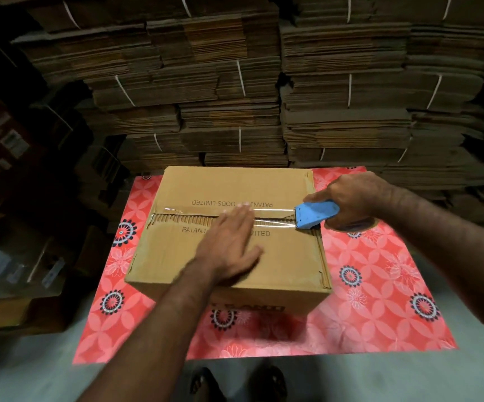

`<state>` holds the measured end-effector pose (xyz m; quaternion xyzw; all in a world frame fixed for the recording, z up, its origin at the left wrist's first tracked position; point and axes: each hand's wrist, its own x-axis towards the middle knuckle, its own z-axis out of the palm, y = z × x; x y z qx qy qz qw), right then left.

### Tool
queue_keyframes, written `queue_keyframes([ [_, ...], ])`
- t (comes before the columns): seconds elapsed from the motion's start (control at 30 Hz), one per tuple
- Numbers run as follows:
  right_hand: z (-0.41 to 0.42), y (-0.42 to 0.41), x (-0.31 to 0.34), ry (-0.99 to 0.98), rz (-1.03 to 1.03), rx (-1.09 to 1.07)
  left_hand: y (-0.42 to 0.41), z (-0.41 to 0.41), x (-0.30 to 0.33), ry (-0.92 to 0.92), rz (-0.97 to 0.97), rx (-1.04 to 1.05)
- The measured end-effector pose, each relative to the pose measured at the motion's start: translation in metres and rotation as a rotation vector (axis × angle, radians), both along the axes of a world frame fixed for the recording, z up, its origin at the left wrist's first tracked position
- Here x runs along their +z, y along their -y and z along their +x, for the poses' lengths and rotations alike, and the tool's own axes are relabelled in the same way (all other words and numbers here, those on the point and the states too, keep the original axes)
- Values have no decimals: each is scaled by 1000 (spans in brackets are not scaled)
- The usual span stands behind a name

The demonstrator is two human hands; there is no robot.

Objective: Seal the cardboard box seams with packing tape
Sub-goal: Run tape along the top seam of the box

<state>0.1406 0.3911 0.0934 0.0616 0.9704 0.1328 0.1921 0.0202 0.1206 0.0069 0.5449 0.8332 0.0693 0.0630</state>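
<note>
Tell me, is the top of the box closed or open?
Closed. The cardboard box has both top flaps folded flat, meeting at the middle seam, with clear tape stretched over it.

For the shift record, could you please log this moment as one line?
step: taping centre seam | left hand: flat on cardboard box | right hand: grips blue tape dispenser at right edge | tape: uncut

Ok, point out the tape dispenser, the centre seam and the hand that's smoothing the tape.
blue tape dispenser (317, 215): head view, on its blue plastic body.
centre seam (182, 218): head view, on the stretch left of the flat hand.
left hand (229, 245): head view, on its back.
</note>
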Motion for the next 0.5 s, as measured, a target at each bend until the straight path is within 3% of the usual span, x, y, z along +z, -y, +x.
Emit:
queue_keyframes([
  [0.13,2,-1,-3,-21,14,4,-44,31,-7,26,-107,-64],
  [0.33,6,-4,-13,-74,31,10,-55,45,-12,-25,-178,19],
  [0.5,5,-9,-18,-76,26,5,-74,71,-7,43,-169,127],
])
